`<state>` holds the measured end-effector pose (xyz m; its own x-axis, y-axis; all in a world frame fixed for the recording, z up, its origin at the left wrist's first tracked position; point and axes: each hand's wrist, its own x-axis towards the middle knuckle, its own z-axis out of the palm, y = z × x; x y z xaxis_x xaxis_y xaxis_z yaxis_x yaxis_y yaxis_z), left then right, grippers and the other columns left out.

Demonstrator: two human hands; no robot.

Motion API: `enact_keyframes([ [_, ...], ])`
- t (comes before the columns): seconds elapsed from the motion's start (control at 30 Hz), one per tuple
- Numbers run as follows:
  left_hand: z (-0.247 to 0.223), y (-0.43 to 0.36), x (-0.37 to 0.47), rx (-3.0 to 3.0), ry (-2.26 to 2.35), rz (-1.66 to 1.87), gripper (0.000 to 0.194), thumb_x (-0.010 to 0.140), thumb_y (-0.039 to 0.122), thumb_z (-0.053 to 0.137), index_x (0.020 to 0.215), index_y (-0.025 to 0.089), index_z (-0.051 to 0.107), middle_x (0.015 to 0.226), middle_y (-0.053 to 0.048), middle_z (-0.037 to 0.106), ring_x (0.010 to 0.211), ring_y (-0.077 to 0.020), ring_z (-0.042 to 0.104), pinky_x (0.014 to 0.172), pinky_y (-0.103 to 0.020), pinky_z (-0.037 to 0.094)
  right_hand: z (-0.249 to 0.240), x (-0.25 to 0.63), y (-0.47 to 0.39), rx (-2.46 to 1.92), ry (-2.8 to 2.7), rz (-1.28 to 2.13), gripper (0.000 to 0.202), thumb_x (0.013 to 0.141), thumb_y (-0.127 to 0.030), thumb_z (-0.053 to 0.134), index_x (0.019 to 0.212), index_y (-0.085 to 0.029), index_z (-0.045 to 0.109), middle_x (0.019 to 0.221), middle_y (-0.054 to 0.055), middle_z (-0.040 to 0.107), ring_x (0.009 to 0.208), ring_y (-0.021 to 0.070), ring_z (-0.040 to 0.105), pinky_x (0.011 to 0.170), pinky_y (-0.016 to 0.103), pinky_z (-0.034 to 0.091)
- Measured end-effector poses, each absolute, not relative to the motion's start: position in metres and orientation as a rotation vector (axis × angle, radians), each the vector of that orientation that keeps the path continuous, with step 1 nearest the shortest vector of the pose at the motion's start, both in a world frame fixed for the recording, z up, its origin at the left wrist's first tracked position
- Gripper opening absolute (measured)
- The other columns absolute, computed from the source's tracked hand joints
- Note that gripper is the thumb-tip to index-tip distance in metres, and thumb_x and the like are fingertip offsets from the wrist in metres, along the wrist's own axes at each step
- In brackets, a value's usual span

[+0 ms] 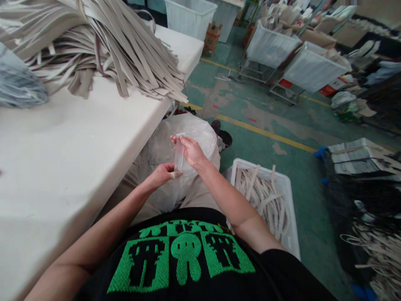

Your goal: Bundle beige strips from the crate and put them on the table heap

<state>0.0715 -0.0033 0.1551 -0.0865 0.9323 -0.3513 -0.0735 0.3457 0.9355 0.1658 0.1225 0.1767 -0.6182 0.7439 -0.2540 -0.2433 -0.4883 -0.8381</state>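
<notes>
Over my lap, both hands hold a narrow strip of clear plastic (179, 155); I cannot tell whether it is a small folded bag or a loose piece. My right hand (191, 152) grips its upper end, fingers curled round it. At the lower end, my left hand (163, 175) pinches it between thumb and fingers, and a pale wrap shows on one finger. Beneath and behind the hands, a large crumpled translucent plastic bag (202, 133) lies over my legs.
The white table (62, 167) on my left bears a big heap of beige strips (134, 50) and a plastic-wrapped bundle (19, 79). A white bin (294, 217) of strips stands at my right. Farther off are wheeled bins (269, 46), a cardboard box (213, 38) and stacked bundles (360, 156).
</notes>
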Motion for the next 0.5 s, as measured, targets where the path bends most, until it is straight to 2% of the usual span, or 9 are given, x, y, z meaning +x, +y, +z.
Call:
enact_keyframes([
  [0.17, 0.152, -0.014, 0.072, 0.833, 1.32, 0.925, 0.026, 0.061, 0.038, 0.078, 0.071, 0.016, 0.071, 0.067, -0.003, 0.07, 0.062, -0.0147, 0.059, 0.067, -0.029, 0.048, 0.175, 0.169, 0.143, -0.869, -0.943, 2.131, 0.019, 0.094, -0.032, 0.055, 0.093, -0.02, 0.07, 0.111, 0.003, 0.074, 0.105, 0.0163, 0.067, 0.083, 0.027, 0.056],
  [0.3, 0.142, -0.026, 0.077, 0.833, 1.301, 0.9, 0.028, 0.063, 0.041, 0.079, 0.071, 0.016, 0.071, 0.064, -0.001, 0.066, 0.057, -0.0125, 0.053, 0.061, -0.026, 0.043, 0.178, 0.172, 0.153, -0.902, -0.748, 2.162, 0.022, 0.097, -0.023, 0.049, 0.086, -0.02, 0.069, 0.102, 0.001, 0.076, 0.091, 0.0136, 0.069, 0.069, 0.023, 0.055],
  [0.4, 0.132, -0.034, 0.082, 0.841, 1.288, 0.91, 0.037, 0.068, 0.051, 0.077, 0.068, 0.015, 0.071, 0.059, -0.002, 0.063, 0.054, -0.0125, 0.051, 0.059, -0.028, 0.041, 0.177, 0.177, 0.155, -0.935, -0.648, 2.161, 0.024, 0.096, -0.02, 0.048, 0.083, -0.02, 0.069, 0.093, 0.001, 0.077, 0.08, 0.0133, 0.07, 0.063, 0.023, 0.055],
  [0.5, 0.119, -0.032, 0.084, 0.823, 1.237, 0.957, 0.045, 0.074, 0.064, 0.068, 0.07, 0.019, 0.072, 0.062, -0.004, 0.067, 0.05, -0.0147, 0.051, 0.058, -0.032, 0.04, 0.167, 0.178, 0.162, -0.917, -0.613, 2.138, 0.018, 0.093, -0.02, 0.054, 0.083, -0.021, 0.069, 0.09, 0.002, 0.076, 0.076, 0.0139, 0.071, 0.062, 0.023, 0.056],
])
